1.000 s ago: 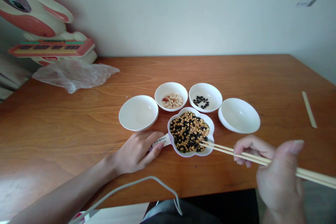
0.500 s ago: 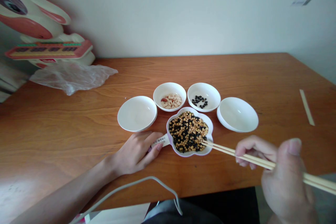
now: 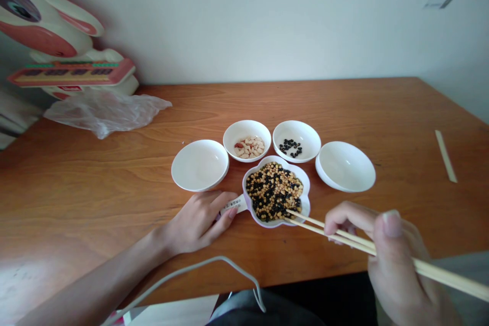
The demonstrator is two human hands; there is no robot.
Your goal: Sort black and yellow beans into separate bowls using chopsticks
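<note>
My left hand [image 3: 204, 220] is closed around the short handle of a flower-shaped dish [image 3: 306, 198], white inside with a purplish edge. Mixed black and yellowish beans [image 3: 273, 191] fill it. In my right hand [image 3: 385, 254] is a pair of wooden chopsticks [image 3: 336, 234], their tips slightly apart at the dish's lower right, among the beans. I cannot make out any bean pinched between them. Behind the dish, one white bowl [image 3: 229, 135] contains pale, peanut-like pieces [image 3: 250, 147], and another white bowl [image 3: 311, 137] has several black beans [image 3: 291, 147].
One white bowl [image 3: 199, 165] stands left of the dish, another white bowl [image 3: 346, 167] right. A crumpled plastic bag [image 3: 109, 112] lies by a toy animal with a keyboard [image 3: 72, 74]. Far right is a pale flat strip [image 3: 445, 157]. A white cable [image 3: 206, 261] loops in front.
My right hand has shifted left and the chopstick tips have moved down and left in the dish, spreading from nearly together to slightly apart. My left hand and the dish stay put.
</note>
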